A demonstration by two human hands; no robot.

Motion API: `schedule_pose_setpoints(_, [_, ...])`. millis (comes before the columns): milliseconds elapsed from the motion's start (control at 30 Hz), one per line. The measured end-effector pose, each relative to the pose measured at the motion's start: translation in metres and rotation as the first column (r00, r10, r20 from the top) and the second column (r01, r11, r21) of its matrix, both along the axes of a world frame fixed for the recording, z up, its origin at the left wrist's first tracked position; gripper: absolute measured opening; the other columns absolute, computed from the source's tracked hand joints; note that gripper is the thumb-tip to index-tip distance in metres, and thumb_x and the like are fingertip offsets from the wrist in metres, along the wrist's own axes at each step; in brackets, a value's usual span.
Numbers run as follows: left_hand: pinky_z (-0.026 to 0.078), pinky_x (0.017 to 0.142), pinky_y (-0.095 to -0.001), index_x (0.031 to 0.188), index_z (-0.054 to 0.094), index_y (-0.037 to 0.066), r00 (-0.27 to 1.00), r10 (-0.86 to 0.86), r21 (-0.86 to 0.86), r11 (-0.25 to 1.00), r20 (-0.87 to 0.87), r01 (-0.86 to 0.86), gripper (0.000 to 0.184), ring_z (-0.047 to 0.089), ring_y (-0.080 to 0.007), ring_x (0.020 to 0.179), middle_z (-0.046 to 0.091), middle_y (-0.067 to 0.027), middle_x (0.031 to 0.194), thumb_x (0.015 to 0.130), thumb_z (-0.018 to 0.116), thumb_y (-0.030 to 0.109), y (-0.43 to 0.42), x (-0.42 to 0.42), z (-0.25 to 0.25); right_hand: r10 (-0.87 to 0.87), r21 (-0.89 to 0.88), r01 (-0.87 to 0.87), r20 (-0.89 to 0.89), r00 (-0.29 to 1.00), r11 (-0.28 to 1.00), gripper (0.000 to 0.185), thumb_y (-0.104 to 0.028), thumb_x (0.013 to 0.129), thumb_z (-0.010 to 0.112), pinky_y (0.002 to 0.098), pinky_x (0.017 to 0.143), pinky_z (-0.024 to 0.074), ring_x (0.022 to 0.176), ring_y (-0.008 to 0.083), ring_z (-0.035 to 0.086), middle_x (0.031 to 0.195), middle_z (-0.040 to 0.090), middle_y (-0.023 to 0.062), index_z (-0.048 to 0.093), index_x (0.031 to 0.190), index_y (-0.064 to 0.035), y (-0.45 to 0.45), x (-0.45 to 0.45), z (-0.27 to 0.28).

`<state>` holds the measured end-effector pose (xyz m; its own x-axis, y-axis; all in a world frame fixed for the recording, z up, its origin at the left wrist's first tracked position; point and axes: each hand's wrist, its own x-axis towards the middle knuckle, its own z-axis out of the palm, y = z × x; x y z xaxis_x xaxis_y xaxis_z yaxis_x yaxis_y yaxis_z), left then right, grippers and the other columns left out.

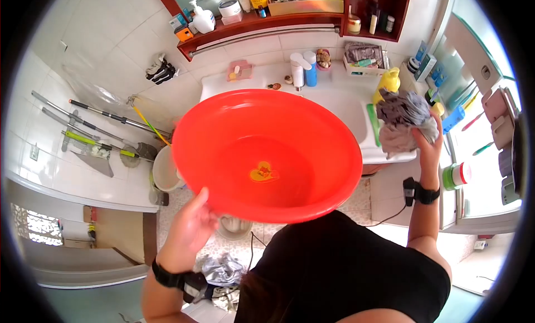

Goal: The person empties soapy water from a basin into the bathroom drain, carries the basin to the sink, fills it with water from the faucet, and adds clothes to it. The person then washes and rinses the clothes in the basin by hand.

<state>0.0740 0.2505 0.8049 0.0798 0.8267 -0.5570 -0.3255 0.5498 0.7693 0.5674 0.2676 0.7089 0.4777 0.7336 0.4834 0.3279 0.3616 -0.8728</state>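
A large red plastic basin (223, 172) with a yellow heart-shaped print on its bottom fills the middle of the view. My left hand (192, 228) is closed on its near left rim, with the thumb over the edge and the other fingers partly hidden. To the right, my right hand (432, 142) grips a bunched bundle of grey cloth (404, 119), held up over the right end of the white sink counter (223, 89). Nothing lies inside the basin.
A yellow bottle (389, 80) stands behind the cloth. Mops and brushes (100, 122) hang on the left wall, above a white bucket (166, 170). More clothes (223, 269) lie low near the floor. Bottles line the wooden shelf (251, 26).
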Motion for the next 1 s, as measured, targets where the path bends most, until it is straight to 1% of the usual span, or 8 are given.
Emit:
schedule_pose_setpoints(67, [0.04, 0.051, -0.0194, 0.117, 0.05, 0.012, 0.976, -0.167, -0.018, 0.985, 0.138, 0.171, 0.031, 0.061, -0.0116, 0.079, 0.062, -0.0015, 0.103, 0.092, 0.05, 0.031, 0.021, 0.005, -0.015, -0.014, -0.006, 0.014, -0.013, 1.0, 1.0, 0.053, 0.002, 0.073, 0.065, 0.0265, 0.087, 0.0416, 0.097, 0.0156, 0.055, 0.106, 0.057, 0.0075, 0.045, 0.123, 0.0, -0.017, 0.004, 0.007])
schedule_pose_setpoints(167, [0.042, 0.052, -0.0184, 0.117, 0.05, 0.01, 0.956, -0.218, -0.018, 0.974, 0.198, 0.226, 0.032, 0.062, -0.0141, 0.081, 0.062, -0.0036, 0.103, 0.092, 0.052, 0.03, 0.043, 0.022, -0.027, -0.129, -0.002, 0.129, 0.016, 0.992, 0.992, 0.051, -0.001, 0.074, 0.064, 0.0269, 0.088, 0.0408, 0.098, 0.0158, 0.054, 0.107, 0.056, 0.0079, 0.046, 0.122, 0.0014, -0.034, 0.016, 0.01])
schedule_pose_setpoints(467, [0.042, 0.049, -0.0168, 0.112, 0.049, -0.001, 0.918, -0.197, -0.017, 0.976, 0.343, 0.216, 0.034, 0.063, -0.0211, 0.081, 0.06, -0.0141, 0.101, 0.091, 0.051, 0.025, 0.088, 0.064, -0.082, -0.164, 0.003, 0.165, 0.067, 0.984, 0.986, 0.049, -0.001, 0.076, 0.063, 0.0268, 0.089, 0.0395, 0.1, 0.0159, 0.053, 0.107, 0.057, 0.0078, 0.047, 0.122, 0.0003, -0.028, 0.026, 0.04])
schedule_pose_setpoints(667, [0.037, 0.046, -0.0169, 0.105, 0.051, 0.003, 0.919, -0.167, -0.067, 0.977, 0.358, 0.204, 0.025, 0.062, -0.0187, 0.076, 0.062, -0.011, 0.094, 0.089, 0.055, 0.022, 0.111, 0.081, -0.126, 0.05, 0.041, -0.055, 0.101, 0.994, 0.998, 0.055, 0.002, 0.07, 0.065, 0.0268, 0.09, 0.0387, 0.1, 0.0154, 0.053, 0.109, 0.057, 0.0079, 0.048, 0.121, -0.0008, 0.025, 0.015, 0.063])
schedule_pose_setpoints(733, [0.036, 0.046, -0.0172, 0.104, 0.052, -0.004, 0.923, -0.123, -0.061, 0.986, 0.364, 0.155, 0.029, 0.064, -0.0223, 0.076, 0.064, -0.0171, 0.09, 0.089, 0.052, 0.021, 0.114, 0.086, -0.134, 0.121, 0.042, -0.124, 0.073, 0.99, 0.991, 0.056, 0.004, 0.068, 0.066, 0.0266, 0.089, 0.0395, 0.099, 0.0144, 0.053, 0.107, 0.056, 0.0063, 0.048, 0.121, -0.0023, 0.047, 0.008, 0.069])
schedule_pose_setpoints(833, [0.034, 0.044, -0.0172, 0.103, 0.052, -0.003, 0.939, -0.092, -0.075, 0.99, 0.33, 0.123, 0.029, 0.064, -0.0218, 0.076, 0.064, -0.0172, 0.091, 0.089, 0.052, 0.021, 0.122, 0.085, -0.152, 0.23, -0.045, -0.226, 0.146, 0.962, 0.973, 0.056, 0.003, 0.068, 0.066, 0.0262, 0.087, 0.0404, 0.097, 0.0127, 0.053, 0.105, 0.056, 0.0046, 0.049, 0.12, -0.0037, 0.081, -0.006, 0.078])
schedule_pose_setpoints(967, [0.03, 0.042, -0.0186, 0.099, 0.051, 0.004, 0.945, -0.106, -0.093, 0.986, 0.31, 0.141, 0.02, 0.062, -0.0197, 0.074, 0.061, -0.0105, 0.091, 0.087, 0.055, 0.021, 0.128, 0.081, -0.163, 0.572, -0.318, -0.508, 0.152, 0.806, 0.8, 0.056, -0.004, 0.067, 0.071, 0.0255, 0.084, 0.0425, 0.094, 0.0112, 0.053, 0.1, 0.057, 0.0049, 0.05, 0.119, -0.0042, 0.13, -0.033, 0.07])
schedule_pose_setpoints(1000, [0.029, 0.042, -0.0187, 0.099, 0.051, 0.005, 0.952, -0.088, -0.092, 0.989, 0.293, 0.119, 0.02, 0.062, -0.0196, 0.075, 0.061, -0.0101, 0.09, 0.087, 0.055, 0.021, 0.128, 0.08, -0.164, 0.593, -0.327, -0.502, 0.314, 0.741, 0.8, 0.056, -0.007, 0.067, 0.072, 0.0264, 0.084, 0.0427, 0.094, 0.0127, 0.053, 0.101, 0.058, 0.0059, 0.05, 0.119, -0.0041, 0.146, -0.039, 0.06])
